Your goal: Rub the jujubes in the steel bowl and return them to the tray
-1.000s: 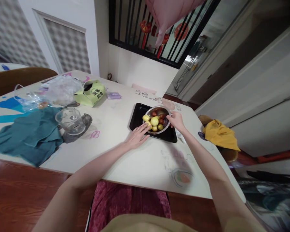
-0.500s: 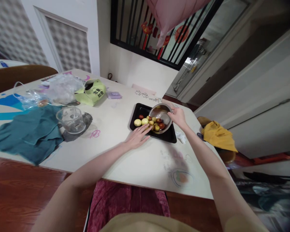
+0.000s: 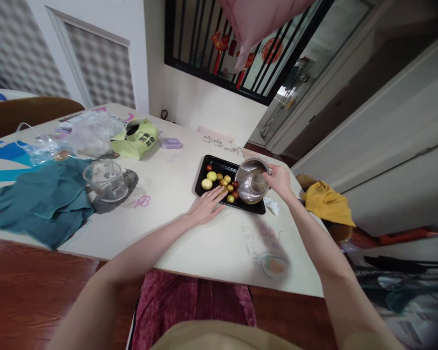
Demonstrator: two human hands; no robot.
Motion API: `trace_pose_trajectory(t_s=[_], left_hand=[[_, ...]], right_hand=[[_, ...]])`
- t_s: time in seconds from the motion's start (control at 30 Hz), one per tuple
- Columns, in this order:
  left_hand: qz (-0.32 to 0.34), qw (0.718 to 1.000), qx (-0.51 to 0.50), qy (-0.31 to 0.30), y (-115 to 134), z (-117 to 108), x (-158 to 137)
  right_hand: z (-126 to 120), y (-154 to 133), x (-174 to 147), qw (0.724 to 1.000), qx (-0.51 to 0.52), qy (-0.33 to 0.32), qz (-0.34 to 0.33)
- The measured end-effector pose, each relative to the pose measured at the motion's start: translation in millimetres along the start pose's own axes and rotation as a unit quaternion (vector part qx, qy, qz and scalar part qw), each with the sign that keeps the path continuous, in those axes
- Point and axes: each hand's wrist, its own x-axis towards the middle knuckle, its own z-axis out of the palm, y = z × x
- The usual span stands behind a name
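My right hand [image 3: 278,180] grips the rim of a metal bowl [image 3: 251,182], which is tipped on its side over the right part of a black tray [image 3: 219,164]. No fruit shows inside the bowl. Several small round fruits [image 3: 227,180], green-yellow and dark red, lie in the tray, with two larger pale yellow ones [image 3: 207,183] at the left. At the tray's near edge my left hand [image 3: 209,204] lies with its fingers stretched out, the fingertips beside the fruits.
Left on the white table [image 3: 175,194] are a clear plastic container [image 3: 105,181], a teal cloth [image 3: 40,199], a green bag [image 3: 140,138] and clear plastic bags [image 3: 95,131]. A crumpled tissue [image 3: 272,206] lies by the tray. Beyond the right edge hangs a yellow cloth [image 3: 328,201].
The bowl has tipped further and shifted right with my right hand. Fruits that were in it now lie spread in the tray. My left hand has barely moved.
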Motion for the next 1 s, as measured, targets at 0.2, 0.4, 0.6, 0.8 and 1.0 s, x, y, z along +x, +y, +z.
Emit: trace_pose_trajectory(t_s=[0.2, 0.4, 0.6, 0.8, 1.0], left_hand=[[-0.028, 1.0, -0.011, 0.002, 6.5, -5.7, -0.7], [-0.048, 0.991, -0.098, 0.081, 4.0, -5.5, -1.4], [0.015, 0.976, -0.186, 0.115, 12.3, -10.3, -5.8], [0.123, 0.962, -0.219, 0.104, 15.4, -14.1, -5.5], [0.149, 0.957, -0.228, 0.104, 9.7, -18.8, -6.6]], right_hand=[[-23.9, 23.5, -27.1, 0.996, 0.046, 0.013, 0.069], [-30.8, 54.5, -74.6, 0.956, 0.268, -0.039, 0.109], [7.8, 42.0, -122.2, 0.879, 0.409, -0.223, 0.1], [46.6, 28.6, -123.1, 0.855, 0.438, -0.27, 0.062], [57.8, 18.9, -111.6, 0.911, 0.327, -0.243, -0.06]])
